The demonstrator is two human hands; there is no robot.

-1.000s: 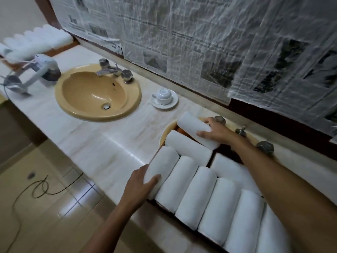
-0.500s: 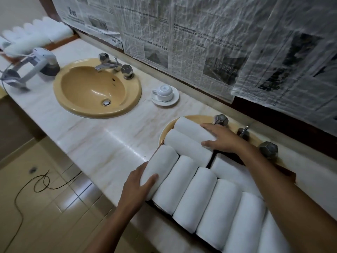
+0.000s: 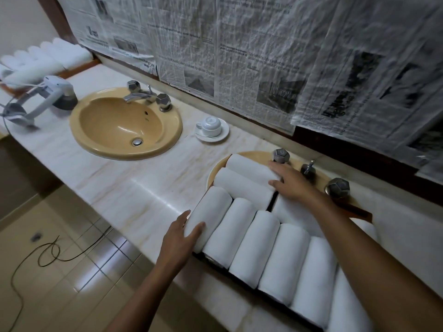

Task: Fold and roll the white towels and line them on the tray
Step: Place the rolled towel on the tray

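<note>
Right, far left on the surface (image 3: 143,188), a second tray (image 3: 79,68) already carries rolled towels (image 3: 48,56), with a hair dryer (image 3: 50,97) just beside it. The yellow sink (image 3: 79,130) holds nothing, and a cup (image 3: 211,125) sits on its saucer. Now the left hand (image 3: 179,238), fingers straight, presses the near end of the leftmost roll (image 3: 211,209). The dark tray (image 3: 212,259) holds a near row of white towels (image 3: 254,245) packed side by side, plus far rolls (image 3: 242,185) lying crossways. The right hand (image 3: 290,183) rests flat on those, gripping nothing. Rolling looks done; only squaring up seems left, though the tray's right end runs out of view.
</note>
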